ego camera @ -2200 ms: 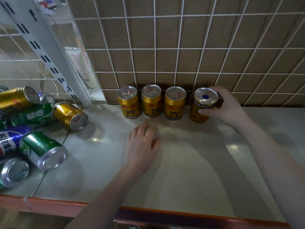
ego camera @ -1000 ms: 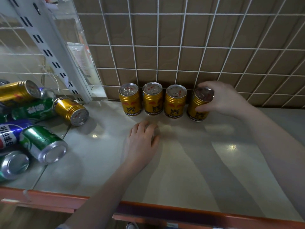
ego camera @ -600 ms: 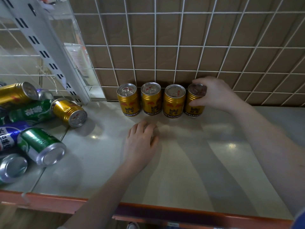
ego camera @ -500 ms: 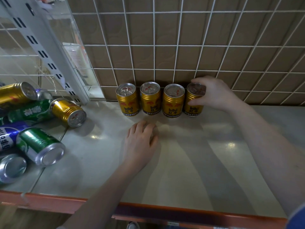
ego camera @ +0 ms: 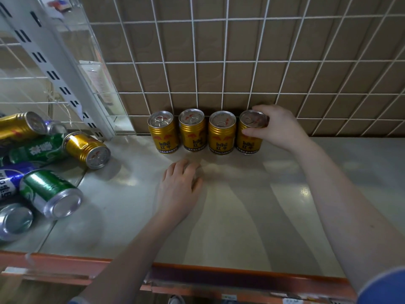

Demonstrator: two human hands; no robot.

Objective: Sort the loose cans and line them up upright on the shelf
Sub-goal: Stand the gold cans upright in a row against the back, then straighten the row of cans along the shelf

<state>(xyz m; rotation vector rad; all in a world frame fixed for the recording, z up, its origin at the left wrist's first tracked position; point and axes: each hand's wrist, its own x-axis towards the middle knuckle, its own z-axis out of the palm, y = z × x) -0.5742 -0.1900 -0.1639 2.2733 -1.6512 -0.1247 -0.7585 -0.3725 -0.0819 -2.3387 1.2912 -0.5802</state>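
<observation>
A: How many gold cans did you have upright?

B: Four, in a row at the back of the shelf (ego camera: 241, 216), vs the wire grid (ego camera: 219, 62). Your right hand (ego camera: 276, 126) gripped the fourth gold can (ego camera: 248, 140) at the right end, thumb on its front, fingers curled round its rim and back. It stood upright, just beside the third gold can (ego camera: 221, 133).

A: And the left?

B: Your left hand (ego camera: 178, 189) lay palm down on the shelf in front of the row, fingers loosely bent, holding nothing.

A: The loose pile?

B: At the left, all on their sides: two gold, incl. the near gold can (ego camera: 86, 149), two green, incl. the green can (ego camera: 51, 193), one blue can (ego camera: 8, 181) cut off by the frame edge, and a silver can base (ego camera: 14, 220), colour hidden. One more end behind the far gold one, too hidden to ID.
</observation>
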